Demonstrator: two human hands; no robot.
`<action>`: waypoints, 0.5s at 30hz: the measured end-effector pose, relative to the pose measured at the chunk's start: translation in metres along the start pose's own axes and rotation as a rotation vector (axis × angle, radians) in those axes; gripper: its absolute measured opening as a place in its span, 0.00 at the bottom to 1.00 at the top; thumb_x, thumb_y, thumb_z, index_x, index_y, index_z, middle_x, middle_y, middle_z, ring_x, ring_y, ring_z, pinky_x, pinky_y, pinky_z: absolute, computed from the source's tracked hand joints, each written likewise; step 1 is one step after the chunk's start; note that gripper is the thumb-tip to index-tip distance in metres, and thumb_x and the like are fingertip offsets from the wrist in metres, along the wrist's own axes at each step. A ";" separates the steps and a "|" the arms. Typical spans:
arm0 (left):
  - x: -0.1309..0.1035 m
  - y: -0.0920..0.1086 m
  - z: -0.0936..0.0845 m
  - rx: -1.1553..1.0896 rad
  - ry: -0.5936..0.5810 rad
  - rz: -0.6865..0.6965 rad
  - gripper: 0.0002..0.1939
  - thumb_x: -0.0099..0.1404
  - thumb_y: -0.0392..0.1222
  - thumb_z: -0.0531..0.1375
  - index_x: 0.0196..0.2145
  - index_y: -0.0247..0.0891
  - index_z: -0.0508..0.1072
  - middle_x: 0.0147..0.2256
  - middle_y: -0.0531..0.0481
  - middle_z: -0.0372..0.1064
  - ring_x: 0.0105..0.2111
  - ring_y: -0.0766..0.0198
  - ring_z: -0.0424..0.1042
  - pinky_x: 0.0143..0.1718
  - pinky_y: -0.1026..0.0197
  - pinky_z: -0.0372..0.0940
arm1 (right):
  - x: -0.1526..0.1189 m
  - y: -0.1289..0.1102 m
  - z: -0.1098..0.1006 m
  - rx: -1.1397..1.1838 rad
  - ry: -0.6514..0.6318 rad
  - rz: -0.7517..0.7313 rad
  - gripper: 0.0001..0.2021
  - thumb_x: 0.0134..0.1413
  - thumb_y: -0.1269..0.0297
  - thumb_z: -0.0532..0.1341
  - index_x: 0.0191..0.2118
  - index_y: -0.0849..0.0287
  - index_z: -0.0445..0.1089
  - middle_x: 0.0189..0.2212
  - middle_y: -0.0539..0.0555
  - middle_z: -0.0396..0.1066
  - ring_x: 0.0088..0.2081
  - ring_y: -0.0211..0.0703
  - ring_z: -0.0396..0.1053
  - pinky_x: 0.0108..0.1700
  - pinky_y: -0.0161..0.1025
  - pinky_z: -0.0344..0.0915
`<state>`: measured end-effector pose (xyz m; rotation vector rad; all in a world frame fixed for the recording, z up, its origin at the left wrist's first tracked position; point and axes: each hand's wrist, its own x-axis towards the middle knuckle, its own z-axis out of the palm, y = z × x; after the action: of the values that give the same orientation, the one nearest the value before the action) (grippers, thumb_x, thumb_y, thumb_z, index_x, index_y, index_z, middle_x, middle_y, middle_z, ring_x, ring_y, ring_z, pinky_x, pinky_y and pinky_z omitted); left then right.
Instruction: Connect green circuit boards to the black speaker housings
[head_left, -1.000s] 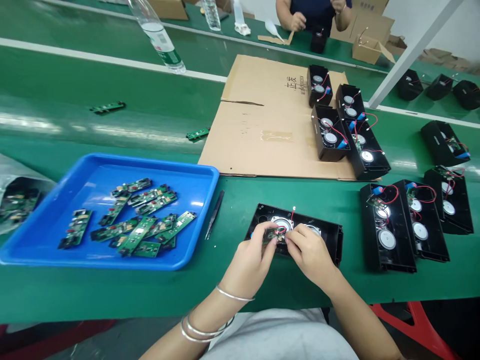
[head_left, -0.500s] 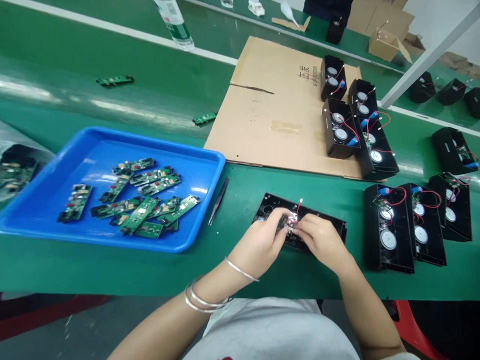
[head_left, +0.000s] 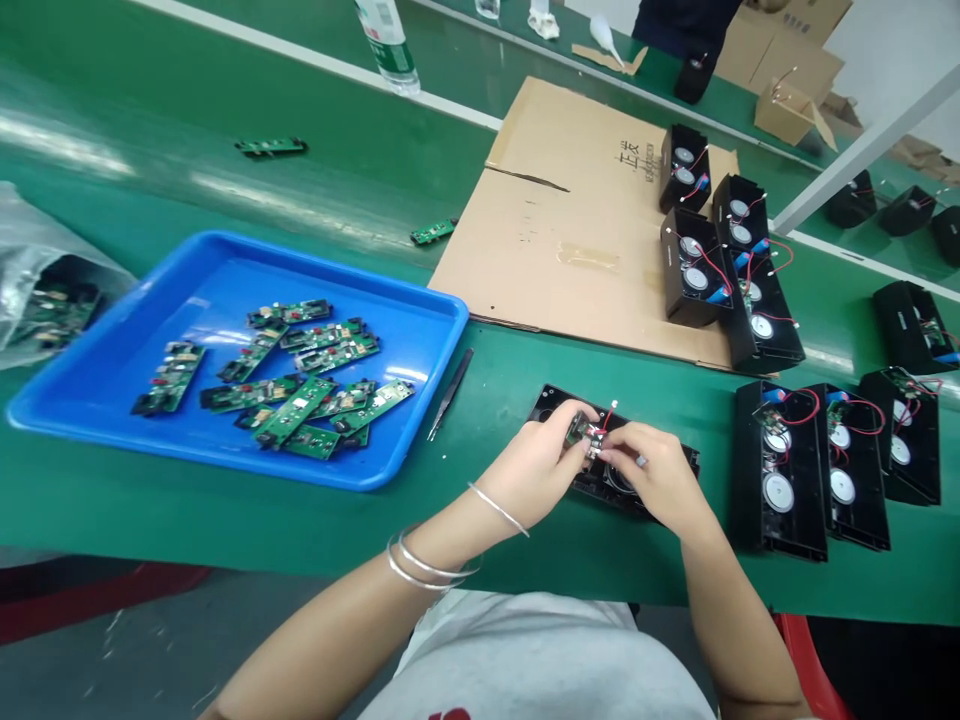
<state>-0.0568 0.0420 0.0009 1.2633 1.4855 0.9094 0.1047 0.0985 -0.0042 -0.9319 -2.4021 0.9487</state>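
My left hand is closed around a small green circuit board, held just above an open black speaker housing. My right hand pinches at the board's right end, its fingertips meeting those of the left. What sits in that pinch is too small to make out. Red wire shows at the fingers, and a thin lead with a white plug sticks up behind them. Both hands cover much of the housing. Tweezers lie on the table to the left.
A blue tray holds several circuit boards, with a plastic bag of more boards beside it. Flattened cardboard lies behind. Several black speaker housings with wires stand on the right. A bottle is at the back.
The camera view has shifted slightly, moving the scene right. The left hand keeps the board, and the right fingers still work at its end, with the board turned a little.
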 end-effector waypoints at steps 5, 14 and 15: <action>-0.006 -0.005 0.000 -0.014 -0.020 0.007 0.10 0.61 0.37 0.50 0.41 0.41 0.66 0.31 0.51 0.75 0.28 0.61 0.76 0.30 0.60 0.70 | -0.010 -0.004 0.009 -0.067 0.037 -0.104 0.09 0.61 0.69 0.51 0.33 0.60 0.67 0.29 0.54 0.70 0.31 0.40 0.66 0.35 0.36 0.64; -0.018 -0.002 0.001 0.281 -0.029 0.161 0.13 0.62 0.34 0.45 0.41 0.42 0.65 0.33 0.50 0.75 0.30 0.59 0.76 0.31 0.62 0.67 | -0.018 0.000 0.023 -0.060 0.109 -0.051 0.08 0.62 0.67 0.51 0.33 0.60 0.64 0.25 0.52 0.67 0.26 0.39 0.63 0.29 0.35 0.62; -0.019 -0.003 0.001 0.292 -0.037 0.163 0.13 0.62 0.34 0.45 0.41 0.42 0.65 0.32 0.50 0.75 0.30 0.59 0.76 0.30 0.62 0.67 | -0.019 0.000 0.024 -0.023 0.105 -0.016 0.06 0.61 0.67 0.52 0.35 0.60 0.64 0.25 0.51 0.68 0.26 0.38 0.64 0.28 0.34 0.62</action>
<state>-0.0562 0.0229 0.0016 1.6254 1.5427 0.7874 0.1045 0.0746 -0.0228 -0.9454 -2.3331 0.8467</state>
